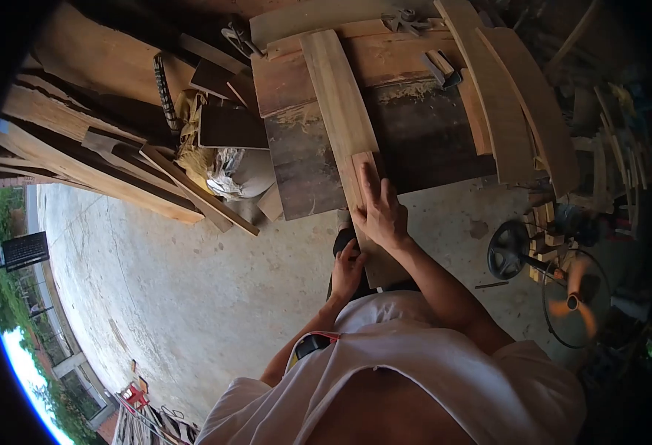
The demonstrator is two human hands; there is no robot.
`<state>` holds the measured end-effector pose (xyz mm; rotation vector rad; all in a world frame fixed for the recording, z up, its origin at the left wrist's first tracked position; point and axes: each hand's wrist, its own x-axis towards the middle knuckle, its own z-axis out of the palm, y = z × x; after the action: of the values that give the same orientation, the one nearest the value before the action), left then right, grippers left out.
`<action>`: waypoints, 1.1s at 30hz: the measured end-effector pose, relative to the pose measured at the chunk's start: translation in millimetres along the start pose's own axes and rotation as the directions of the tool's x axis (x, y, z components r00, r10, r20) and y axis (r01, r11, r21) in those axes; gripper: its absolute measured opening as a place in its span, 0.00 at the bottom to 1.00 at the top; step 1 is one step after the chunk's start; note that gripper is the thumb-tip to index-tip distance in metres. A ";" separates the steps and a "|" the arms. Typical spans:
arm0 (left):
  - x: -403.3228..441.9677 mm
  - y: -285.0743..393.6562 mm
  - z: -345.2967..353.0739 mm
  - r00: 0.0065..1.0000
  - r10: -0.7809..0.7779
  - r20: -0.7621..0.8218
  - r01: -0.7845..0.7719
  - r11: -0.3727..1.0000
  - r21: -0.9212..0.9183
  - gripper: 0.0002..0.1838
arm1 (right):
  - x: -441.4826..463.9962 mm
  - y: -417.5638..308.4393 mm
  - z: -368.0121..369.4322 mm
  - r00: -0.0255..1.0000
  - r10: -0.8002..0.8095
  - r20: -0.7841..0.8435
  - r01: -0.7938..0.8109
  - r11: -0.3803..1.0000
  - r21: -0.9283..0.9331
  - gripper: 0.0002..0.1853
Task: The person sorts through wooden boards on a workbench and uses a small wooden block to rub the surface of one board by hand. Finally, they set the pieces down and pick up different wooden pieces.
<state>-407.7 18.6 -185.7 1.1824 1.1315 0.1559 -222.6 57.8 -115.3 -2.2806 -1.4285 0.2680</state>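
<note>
In the head view, a long, pale brown wooden plank is seen running from 12 o'clock down past the centre, its far part laid over a dark-topped wooden bench. A small, flat, light-brown wood piece is set on the plank, just above the centre. The wood piece is touched from above by the extended fingers of the right hand; whether it is also pinched cannot be told. The plank's left edge, toward 6 o'clock, is touched by the left hand, with fingers bent; how firmly it is gripped cannot be told. Curved pale boards are stacked at 1 to 2 o'clock, and an orange-bladed fan is seen at 4 o'clock.
</note>
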 end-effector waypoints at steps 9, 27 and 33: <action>138.8 175.5 -52.6 0.759 0.596 -0.263 -0.542 0.802 0.252 0.24 | 283.9 -3.2 34.3 0.992 0.084 -0.089 -0.091 0.993 -0.072 0.46; 95.5 116.1 12.7 0.797 0.535 -0.280 -0.255 0.720 0.646 0.35 | -31.2 2.8 -6.7 0.999 -0.028 0.025 0.028 0.999 0.019 0.49; 80.2 106.3 23.7 0.805 0.504 -0.314 -0.204 0.731 0.651 0.36 | -38.0 7.1 -9.4 0.988 -0.113 0.103 0.112 0.994 0.016 0.51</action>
<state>-304.6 99.7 -152.7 2.0213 1.4134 0.4443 -230.4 18.8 -112.7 -2.1968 -1.5984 0.3620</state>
